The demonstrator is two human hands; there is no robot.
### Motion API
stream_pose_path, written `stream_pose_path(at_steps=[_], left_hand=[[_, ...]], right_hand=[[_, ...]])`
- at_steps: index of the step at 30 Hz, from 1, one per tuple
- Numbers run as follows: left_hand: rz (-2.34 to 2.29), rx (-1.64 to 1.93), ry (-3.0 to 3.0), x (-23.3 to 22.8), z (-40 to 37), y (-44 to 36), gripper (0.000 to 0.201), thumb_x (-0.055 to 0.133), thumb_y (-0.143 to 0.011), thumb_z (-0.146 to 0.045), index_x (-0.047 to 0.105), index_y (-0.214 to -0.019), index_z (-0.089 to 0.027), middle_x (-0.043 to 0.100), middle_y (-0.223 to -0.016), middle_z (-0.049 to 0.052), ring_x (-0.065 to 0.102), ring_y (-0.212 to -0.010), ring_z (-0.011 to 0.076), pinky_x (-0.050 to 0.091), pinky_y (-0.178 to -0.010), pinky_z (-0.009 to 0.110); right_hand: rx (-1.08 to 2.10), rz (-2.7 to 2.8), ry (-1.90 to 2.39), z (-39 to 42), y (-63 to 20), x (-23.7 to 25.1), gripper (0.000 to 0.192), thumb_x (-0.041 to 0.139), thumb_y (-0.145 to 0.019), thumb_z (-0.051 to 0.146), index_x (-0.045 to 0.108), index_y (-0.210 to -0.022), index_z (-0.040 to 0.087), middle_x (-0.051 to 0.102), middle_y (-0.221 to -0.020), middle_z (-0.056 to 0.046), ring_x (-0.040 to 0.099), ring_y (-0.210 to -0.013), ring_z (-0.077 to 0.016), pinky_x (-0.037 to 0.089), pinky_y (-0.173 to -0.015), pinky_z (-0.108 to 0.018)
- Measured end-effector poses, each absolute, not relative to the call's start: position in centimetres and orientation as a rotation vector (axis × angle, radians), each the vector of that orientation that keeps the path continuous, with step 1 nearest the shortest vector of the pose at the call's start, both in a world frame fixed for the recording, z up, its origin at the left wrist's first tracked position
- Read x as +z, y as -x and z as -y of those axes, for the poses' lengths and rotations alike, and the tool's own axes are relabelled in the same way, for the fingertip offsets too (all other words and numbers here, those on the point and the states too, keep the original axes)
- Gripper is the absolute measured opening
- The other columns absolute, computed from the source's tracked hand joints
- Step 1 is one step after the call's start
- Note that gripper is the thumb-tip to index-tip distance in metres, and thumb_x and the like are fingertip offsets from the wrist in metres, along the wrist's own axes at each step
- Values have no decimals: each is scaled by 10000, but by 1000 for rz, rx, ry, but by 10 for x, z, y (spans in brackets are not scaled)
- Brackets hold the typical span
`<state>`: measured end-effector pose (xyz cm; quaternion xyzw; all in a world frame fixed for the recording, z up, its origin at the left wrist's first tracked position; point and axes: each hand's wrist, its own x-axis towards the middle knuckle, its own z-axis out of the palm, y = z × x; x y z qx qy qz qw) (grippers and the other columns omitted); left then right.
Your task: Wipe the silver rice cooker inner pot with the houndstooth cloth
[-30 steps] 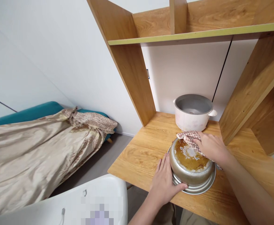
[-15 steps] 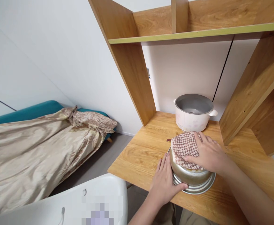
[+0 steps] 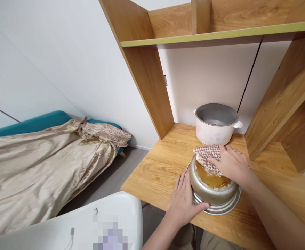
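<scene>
Since half a second ago the cloth (image 3: 208,158) has bunched toward the far edge of the upturned pot (image 3: 212,189) on the desk (image 3: 154,170); right hand (image 3: 233,165) presses it, left hand (image 3: 185,201) braces the wall; stiff, likely slippery metal, soft rag.

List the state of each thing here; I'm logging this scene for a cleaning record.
Metal pot: upside down on the desk, base stained brown.
Cloth: bunched, pressed on the pot's base.
Right hand: grip on the cloth.
Left hand: flat against the pot's side.
White pot: upright, lid off.
Desk: bare wood.
Blanket: rumpled.
</scene>
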<state>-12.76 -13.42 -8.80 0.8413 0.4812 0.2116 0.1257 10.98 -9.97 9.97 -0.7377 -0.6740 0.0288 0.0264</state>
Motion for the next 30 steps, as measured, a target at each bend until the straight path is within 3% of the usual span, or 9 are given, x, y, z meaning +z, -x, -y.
stream_pose_path(at_steps=[6, 12, 16, 19, 23, 30], left_hand=[[-1397, 636, -2443, -89, 134, 128, 1405, 736, -836, -894, -3, -1809, -202, 276, -1832, 265, 262, -1699, 508, 302, -1342, 732], [-1402, 637, -2442, -90, 134, 128, 1414, 721, -831, -911, -11, -1808, -198, 279, -1831, 268, 267, -1696, 514, 310, -1333, 739], [-1399, 649, -2442, -88, 134, 127, 1397, 722, -841, -898, -2, -1807, -195, 283, -1830, 264, 270, -1695, 512, 313, -1333, 730], [-1390, 655, -2436, -85, 134, 127, 1374, 718, -853, -888, 13, -1808, -196, 295, -1828, 258, 277, -1695, 503, 308, -1341, 717], [-1388, 647, -2432, -81, 134, 127, 1352, 710, -865, -881, 32, -1808, -190, 300, -1824, 264, 283, -1694, 502, 297, -1347, 715], [-1392, 622, -2455, -86, 134, 128, 1414, 697, -840, -930, -24, -1806, -191, 281, -1829, 270, 267, -1699, 505, 300, -1343, 723]], right_hand=[[120, 2111, 2295, 92, -124, 105, 428, 457, -1168, 490, 695, -1343, 179, 802, -1293, -186, 777, -1170, -352, 542, -898, -416], [135, 2126, 2286, 91, -127, 104, 321, 534, -1177, 416, 705, -1333, 193, 802, -1242, -88, 774, -1091, -242, 592, -1004, -455], [153, 2124, 2274, 93, -125, 106, 344, 485, -1174, 403, 702, -1331, 188, 808, -1286, -139, 781, -1153, -307, 571, -966, -452], [184, 2125, 2258, 98, -122, 108, 471, 536, -1121, 561, 688, -1353, 181, 796, -1333, -188, 762, -1229, -375, 542, -963, -454], [221, 2130, 2246, 102, -118, 108, 671, 657, -1004, 708, 645, -1429, 189, 784, -1368, -181, 748, -1258, -399, 537, -975, -462], [141, 2131, 2297, 97, -121, 104, 399, 460, -1173, 448, 697, -1375, 198, 824, -1235, -163, 793, -1140, -342, 567, -956, -464]])
